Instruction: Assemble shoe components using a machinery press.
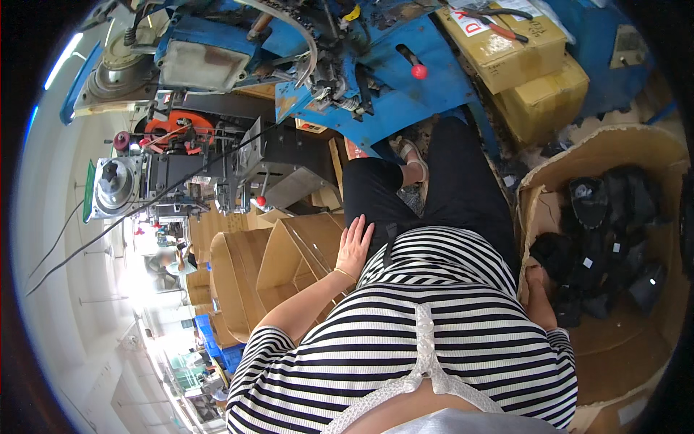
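My left hand point(354, 246) lies flat on my left thigh, fingers stretched out and holding nothing. On my other side, my right hand point(536, 278) reaches down inside the near wall of a large cardboard box point(614, 354). Its fingertips are mostly hidden, next to a dark piece point(553, 253) in the box. Whether it grips that piece cannot be made out. Several black, shoe-shaped pieces point(589, 202) are heaped in the box, some with small white labels.
A blue machine table point(441, 72) with a red-knobbed lever point(418, 71) stands ahead. Red-handled pliers point(506, 30) lie on a taped carton point(499, 61). Open cardboard boxes point(242, 271) and another machine point(173, 170) stand to my left. A person point(181, 260) is farther off.
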The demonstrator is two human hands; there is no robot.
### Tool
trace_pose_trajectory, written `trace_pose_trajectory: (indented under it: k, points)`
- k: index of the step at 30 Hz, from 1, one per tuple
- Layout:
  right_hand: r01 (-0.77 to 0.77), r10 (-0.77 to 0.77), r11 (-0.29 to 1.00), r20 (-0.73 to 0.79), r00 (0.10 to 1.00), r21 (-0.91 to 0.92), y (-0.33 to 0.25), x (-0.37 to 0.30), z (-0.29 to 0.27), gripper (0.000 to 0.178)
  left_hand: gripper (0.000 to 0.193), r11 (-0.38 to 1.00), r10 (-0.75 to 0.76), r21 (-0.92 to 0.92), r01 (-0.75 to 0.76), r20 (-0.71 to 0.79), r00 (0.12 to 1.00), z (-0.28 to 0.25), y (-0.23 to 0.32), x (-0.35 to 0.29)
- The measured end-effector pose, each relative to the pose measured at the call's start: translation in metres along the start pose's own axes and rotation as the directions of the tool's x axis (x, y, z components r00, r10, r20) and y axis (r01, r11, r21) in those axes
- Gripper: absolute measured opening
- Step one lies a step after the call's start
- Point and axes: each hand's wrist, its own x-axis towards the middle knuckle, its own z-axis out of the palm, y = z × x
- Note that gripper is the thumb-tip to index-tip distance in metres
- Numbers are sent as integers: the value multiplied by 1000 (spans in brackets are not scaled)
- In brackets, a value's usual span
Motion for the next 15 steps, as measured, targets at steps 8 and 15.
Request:
trace_pose_trajectory:
  k: [8,15]
  points:
    - [8,-3,984,-29,1000,180,4,35,50,26,53,995,80,-41,-87,-140,987,34,-25,-11]
    - [16,3,998,-299,954,62,28,23,-29,46,55,991,134,13,-133,-95,987,46,-27,4]
